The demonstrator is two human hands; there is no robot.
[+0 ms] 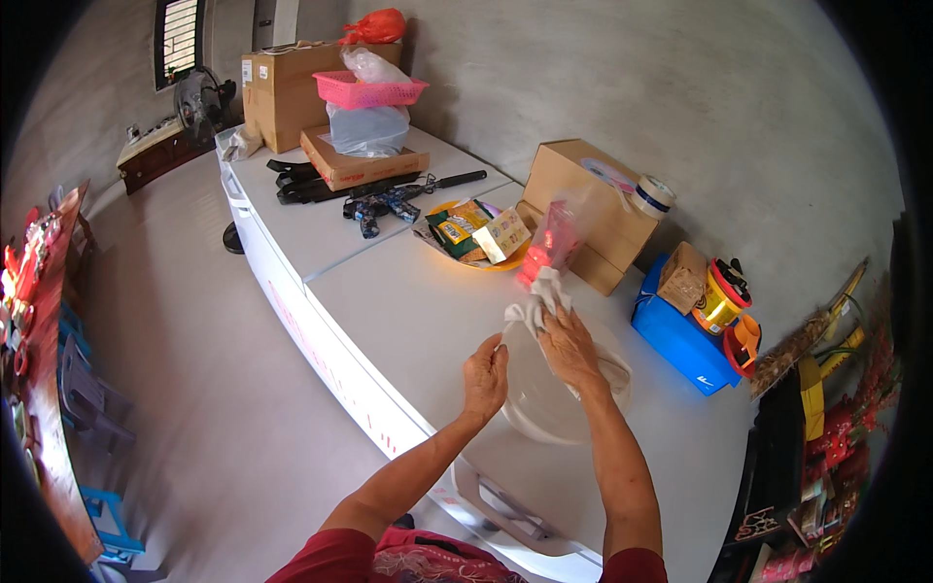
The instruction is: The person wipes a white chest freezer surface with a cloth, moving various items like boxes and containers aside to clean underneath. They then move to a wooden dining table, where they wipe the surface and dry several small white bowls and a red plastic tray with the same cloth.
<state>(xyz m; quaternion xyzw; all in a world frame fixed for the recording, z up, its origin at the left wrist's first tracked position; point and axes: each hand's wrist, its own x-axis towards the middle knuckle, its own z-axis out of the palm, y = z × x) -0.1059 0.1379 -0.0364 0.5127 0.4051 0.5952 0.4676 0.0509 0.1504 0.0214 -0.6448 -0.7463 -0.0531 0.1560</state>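
Note:
A pale, translucent round basin (540, 413) rests on the white top of a long chest freezer (379, 311), in front of me. My left hand (485, 377) is closed on the basin's left rim, thumb upward. Across the far rim lies a crumpled whitish cloth (547, 289), pressed there under the fingers of my right hand (570, 345). Part of the basin's inside is hidden behind my right hand and forearm.
Beyond the basin stand a yellow tray (449, 255) of packets, a pink plastic bag (552, 239) and an open cardboard box (590, 209). To the right sits a blue case (680, 330) with tubs on it. A toy gun (384, 206) lies farther left.

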